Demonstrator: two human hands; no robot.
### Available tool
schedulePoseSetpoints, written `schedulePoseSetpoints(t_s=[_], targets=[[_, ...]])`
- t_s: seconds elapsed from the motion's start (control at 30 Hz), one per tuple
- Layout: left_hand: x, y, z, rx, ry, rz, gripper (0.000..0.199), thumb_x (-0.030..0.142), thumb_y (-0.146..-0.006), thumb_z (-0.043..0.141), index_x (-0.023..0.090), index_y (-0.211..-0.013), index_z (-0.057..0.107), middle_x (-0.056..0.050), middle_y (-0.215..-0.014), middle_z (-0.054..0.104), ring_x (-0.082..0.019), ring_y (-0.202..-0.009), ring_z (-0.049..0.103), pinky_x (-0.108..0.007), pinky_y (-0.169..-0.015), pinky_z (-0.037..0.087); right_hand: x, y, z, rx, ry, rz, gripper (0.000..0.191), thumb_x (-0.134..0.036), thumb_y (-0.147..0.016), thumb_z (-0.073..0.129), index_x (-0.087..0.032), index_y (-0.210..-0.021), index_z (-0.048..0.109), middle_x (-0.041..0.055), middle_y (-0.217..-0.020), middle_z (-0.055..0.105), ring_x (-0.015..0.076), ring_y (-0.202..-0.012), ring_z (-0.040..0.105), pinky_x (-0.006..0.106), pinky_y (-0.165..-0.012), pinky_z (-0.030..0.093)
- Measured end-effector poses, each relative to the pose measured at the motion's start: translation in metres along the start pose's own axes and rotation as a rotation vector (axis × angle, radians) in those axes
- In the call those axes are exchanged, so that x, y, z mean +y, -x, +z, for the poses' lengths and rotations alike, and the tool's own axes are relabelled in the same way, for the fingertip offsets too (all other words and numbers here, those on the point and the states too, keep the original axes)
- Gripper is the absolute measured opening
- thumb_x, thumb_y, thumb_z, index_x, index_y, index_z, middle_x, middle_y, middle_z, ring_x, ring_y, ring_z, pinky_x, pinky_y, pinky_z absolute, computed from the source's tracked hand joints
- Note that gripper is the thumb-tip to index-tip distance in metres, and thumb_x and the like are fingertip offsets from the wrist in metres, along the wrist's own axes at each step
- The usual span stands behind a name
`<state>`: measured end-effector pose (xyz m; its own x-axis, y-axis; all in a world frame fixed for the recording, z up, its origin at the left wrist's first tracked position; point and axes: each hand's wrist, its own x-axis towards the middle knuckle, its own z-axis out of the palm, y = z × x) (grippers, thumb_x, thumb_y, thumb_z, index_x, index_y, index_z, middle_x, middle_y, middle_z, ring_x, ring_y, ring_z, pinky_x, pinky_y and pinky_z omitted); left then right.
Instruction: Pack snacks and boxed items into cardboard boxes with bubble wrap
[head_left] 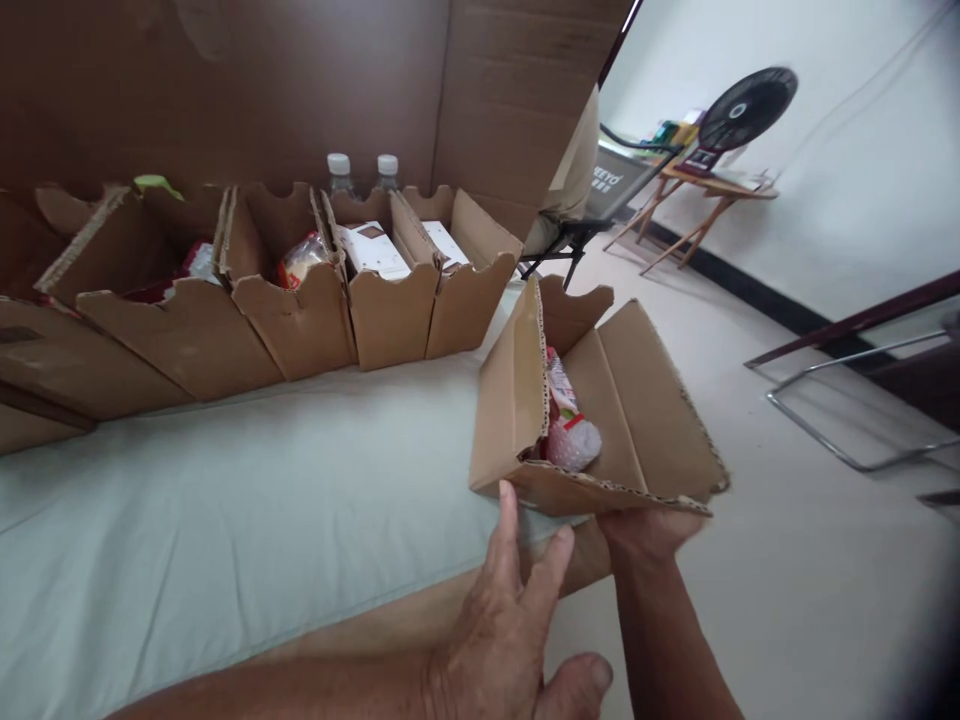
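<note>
Box [654, 405], brown cardboard, open-topped, ragged-edged, bubble-wrapped item [574, 443] inside

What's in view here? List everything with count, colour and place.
held box: one, brown, centre right
wrapped item: one, white-red, inside it
row boxes: at least five, brown, left
cartons: two, white, row's right end
bottles: two, white-capped, behind row
cardboard: one backdrop, brown, behind
sheet: one, pale green, beneath
fan: one, black, upper right
wooden table: one, brown, below fan
person: one, beige clothing, behind
left hand: one, bare, near held box
right hand: one, bare, under held box
</note>
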<state>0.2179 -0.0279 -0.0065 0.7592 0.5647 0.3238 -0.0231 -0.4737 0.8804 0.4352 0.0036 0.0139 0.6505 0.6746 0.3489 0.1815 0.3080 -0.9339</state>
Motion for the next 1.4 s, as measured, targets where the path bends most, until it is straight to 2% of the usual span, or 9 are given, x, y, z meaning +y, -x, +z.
schedulePoseSetpoints(t_s=[0.07,0.17,0.23,0.33,0.47,0.57,0.73,1.03,1.4], targets=[[-0.002,-0.01,-0.002,-0.019,0.032,-0.026,0.086,0.045,-0.1,0.057,0.032,-0.167,0.004,-0.004,-0.164,-0.045,-0.048,-0.159,0.006,-0.063,-0.122,0.034,0.005,0.014,-0.008,-0.023,-0.069,-0.003,0.068,-0.085,-0.088,0.043,-0.031,-0.117,0.073,0.0079,-0.12,0.075,0.0338,-0.122,0.067,0.05,-0.1,0.056],[-0.002,-0.028,-0.007,-0.069,0.07,-0.104,0.073,0.045,-0.099,0.058,0.023,-0.162,0.028,-0.01,-0.168,-0.039,-0.05,-0.157,0.02,-0.063,-0.121,0.037,0.02,0.023,-0.016,-0.083,-0.047,0.032,0.06,-0.072,-0.075,0.074,-0.029,-0.116,0.073,0.0085,-0.116,0.076,0.0314,-0.115,0.07,0.047,-0.101,0.055],[-0.002,-0.041,-0.012,-0.078,0.073,-0.136,0.068,0.044,-0.099,0.058,0.017,-0.158,0.037,-0.014,-0.169,-0.034,-0.049,-0.156,0.025,-0.062,-0.121,0.039,0.032,0.016,-0.017,-0.078,0.028,0.066,0.056,-0.06,-0.07,0.086,-0.026,-0.113,0.072,0.008,-0.109,0.077,0.0284,-0.105,0.072,0.044,-0.098,0.056],[-0.005,-0.051,-0.024,-0.069,-0.007,-0.149,0.061,0.041,-0.099,0.058,0.011,-0.151,0.047,-0.021,-0.173,-0.019,-0.047,-0.158,0.02,-0.06,-0.121,0.038,0.045,-0.007,-0.016,-0.054,0.1,0.074,0.055,-0.054,-0.069,0.089,-0.024,-0.11,0.071,0.0074,-0.105,0.077,0.0264,-0.101,0.071,0.043,-0.098,0.055],[-0.021,-0.034,-0.053,-0.082,-0.299,-0.127,0.043,0.03,-0.097,0.059,0.016,-0.138,0.061,-0.021,-0.172,0.022,-0.042,-0.16,0.018,-0.066,-0.123,0.032,0.051,-0.037,-0.011,-0.019,0.127,0.012,0.054,-0.052,-0.076,0.084,-0.025,-0.119,0.068,0.0074,-0.119,0.074,0.0265,-0.115,0.066,0.044,-0.106,0.05],[-0.038,-0.004,-0.072,-0.076,-0.491,-0.127,0.037,0.027,-0.098,0.057,0.018,-0.133,0.065,-0.019,-0.166,0.039,-0.04,-0.16,0.022,-0.067,-0.121,0.037,0.051,-0.053,-0.005,-0.033,0.183,-0.058,0.05,-0.053,-0.081,0.08,-0.024,-0.12,0.068,0.009,-0.124,0.072,0.0268,-0.117,0.065,0.044,-0.107,0.05],[-0.052,0.024,-0.078,-0.034,-0.574,-0.122,0.032,0.029,-0.1,0.055,0.019,-0.128,0.068,-0.015,-0.161,0.048,-0.036,-0.157,0.032,-0.063,-0.118,0.044,0.056,-0.091,0.006,-0.138,0.177,-0.061,0.055,-0.057,-0.08,0.077,-0.024,-0.123,0.065,0.0094,-0.131,0.069,0.0274,-0.127,0.06,0.043,-0.112,0.047],[-0.054,0.019,-0.076,-0.046,-0.591,-0.098,0.03,0.031,-0.098,0.058,0.021,-0.124,0.07,-0.014,-0.156,0.055,-0.038,-0.149,0.045,-0.066,-0.114,0.047,0.083,-0.18,0.031,-0.233,0.155,-0.042,0.056,-0.046,-0.068,0.077,-0.024,-0.116,0.062,0.0075,-0.13,0.07,0.0274,-0.126,0.06,0.047,-0.114,0.045],[-0.056,0.019,-0.076,-0.052,-0.598,-0.075,0.029,0.031,-0.1,0.055,0.02,-0.122,0.07,-0.015,-0.155,0.056,-0.037,-0.149,0.045,-0.066,-0.114,0.047,0.095,-0.214,0.062,-0.275,0.206,-0.079,0.043,-0.032,-0.071,0.07,-0.021,-0.112,0.061,0.0075,-0.12,0.073,0.0245,-0.116,0.064,0.049,-0.113,0.045]])
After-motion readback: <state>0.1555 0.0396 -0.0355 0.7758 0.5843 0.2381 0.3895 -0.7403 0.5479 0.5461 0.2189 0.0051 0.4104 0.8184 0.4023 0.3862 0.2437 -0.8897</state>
